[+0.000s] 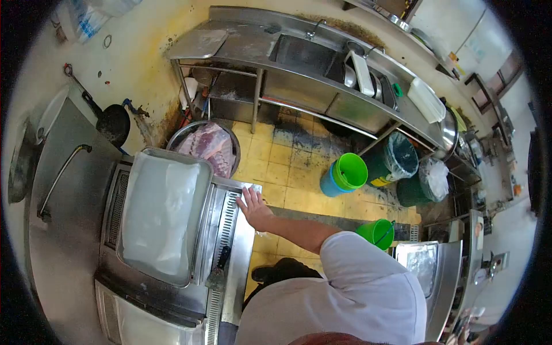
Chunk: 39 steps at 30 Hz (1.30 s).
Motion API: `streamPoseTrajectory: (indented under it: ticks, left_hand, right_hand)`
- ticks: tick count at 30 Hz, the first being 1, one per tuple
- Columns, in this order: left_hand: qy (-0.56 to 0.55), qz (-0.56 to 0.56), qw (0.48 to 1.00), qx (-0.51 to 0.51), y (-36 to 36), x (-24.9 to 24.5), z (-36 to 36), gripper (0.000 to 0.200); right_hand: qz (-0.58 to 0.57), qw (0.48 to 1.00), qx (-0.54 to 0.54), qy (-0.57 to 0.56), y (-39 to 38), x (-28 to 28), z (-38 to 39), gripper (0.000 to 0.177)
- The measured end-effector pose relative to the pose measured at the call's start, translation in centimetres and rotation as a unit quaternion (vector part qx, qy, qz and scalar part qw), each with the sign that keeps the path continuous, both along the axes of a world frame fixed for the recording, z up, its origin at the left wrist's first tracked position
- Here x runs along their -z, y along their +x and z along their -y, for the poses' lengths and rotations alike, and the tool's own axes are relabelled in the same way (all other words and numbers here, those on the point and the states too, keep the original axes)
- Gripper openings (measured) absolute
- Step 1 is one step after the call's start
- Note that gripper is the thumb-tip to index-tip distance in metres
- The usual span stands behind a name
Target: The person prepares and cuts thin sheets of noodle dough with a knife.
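Note:
My right hand (256,210) lies palm down, with its fingers spread, on the corner of the steel counter edge (246,230). Nothing shows in its grasp. A slotted steel strip (226,221) is just left of it, and a scraper with a black handle (218,273) rests farther down this strip. Beside the strip sits a large metal tray (161,215) with a pale, glossy surface. Raw meat (207,146) fills a round metal bowl (236,150) on the floor past the counter's end. My left hand is outside the view.
Along the far wall runs a steel sink counter (247,49). On the yellow tiled floor stand a green bucket (351,169), another green bucket (376,233) and a bin with a plastic liner (401,156). A black pan (114,123) hangs at the left.

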State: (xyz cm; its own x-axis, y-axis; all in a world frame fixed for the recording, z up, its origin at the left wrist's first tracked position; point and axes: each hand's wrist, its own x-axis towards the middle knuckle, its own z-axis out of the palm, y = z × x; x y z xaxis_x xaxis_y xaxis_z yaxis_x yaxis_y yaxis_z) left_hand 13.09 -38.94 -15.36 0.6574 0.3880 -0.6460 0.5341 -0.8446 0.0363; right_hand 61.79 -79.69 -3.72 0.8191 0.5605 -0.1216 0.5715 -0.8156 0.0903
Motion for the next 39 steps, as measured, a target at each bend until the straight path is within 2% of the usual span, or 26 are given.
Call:
streamPoseTrajectory:
  ticks: [11, 25, 29, 31, 32, 33, 34, 35, 36, 37, 38, 39]
  left_hand:
    - [-0.026, 0.100, 0.995, -0.008, 0.1, 1.4, 0.5, 0.079]
    - [-0.007, 0.257, 0.966, -0.021, -1.8, 2.5, 1.8, 0.078]
    - [0.012, 0.287, 0.957, -0.035, -4.8, 0.7, 2.7, 0.078]
    - [0.038, 0.288, 0.955, -0.067, -10.6, -1.4, 4.2, 0.078]
    - [0.059, 0.283, 0.953, -0.095, -14.5, -2.8, 6.1, 0.078]
    - [0.214, -0.117, 0.920, -0.307, -15.0, -3.3, 6.5, 0.081]
    - [0.286, -0.142, 0.921, -0.225, -9.1, -8.8, 12.1, 0.084]
    - [0.205, -0.174, 0.933, -0.239, -14.4, -3.0, 8.0, 0.092]
    - [0.098, -0.196, 0.920, -0.324, -10.1, -8.2, 7.9, 0.090]
    - [0.057, -0.159, 0.931, -0.324, -6.5, -13.6, 9.4, 0.087]
    - [0.082, -0.195, 0.923, -0.322, -5.3, -14.2, 9.8, 0.084]
    - [0.027, -0.208, 0.906, -0.369, -3.3, -17.1, 10.5, 0.096]
  right_hand:
    - [-0.056, 0.998, 0.023, -0.015, 0.2, -0.6, -0.4, 0.066]
    - [-0.020, 1.000, 0.007, 0.006, 0.1, -1.1, -0.1, 0.067]
    - [-0.026, 1.000, -0.006, -0.014, 0.6, 0.5, 0.2, 0.070]
    - [-0.018, 0.999, 0.006, -0.038, 0.7, 2.2, 0.0, 0.067]
    - [-0.003, 1.000, 0.009, -0.007, 0.5, 2.1, -0.1, 0.066]
    - [0.008, 1.000, 0.005, 0.026, 0.4, 2.1, 0.1, 0.064]
    - [0.014, 0.998, -0.002, 0.059, 1.1, 3.5, 0.4, 0.065]
    - [0.016, 0.996, -0.011, 0.091, 1.2, 4.8, 0.6, 0.065]
    - [0.020, 0.995, -0.018, 0.094, 1.0, 5.6, 1.0, 0.071]
    - [0.031, 0.995, -0.022, 0.096, 1.6, 6.2, 0.7, 0.076]
    - [0.021, 0.998, -0.017, 0.053, 1.2, 4.4, 0.2, 0.083]
    - [0.014, 1.000, -0.008, 0.007, 0.6, 2.1, 0.0, 0.089]
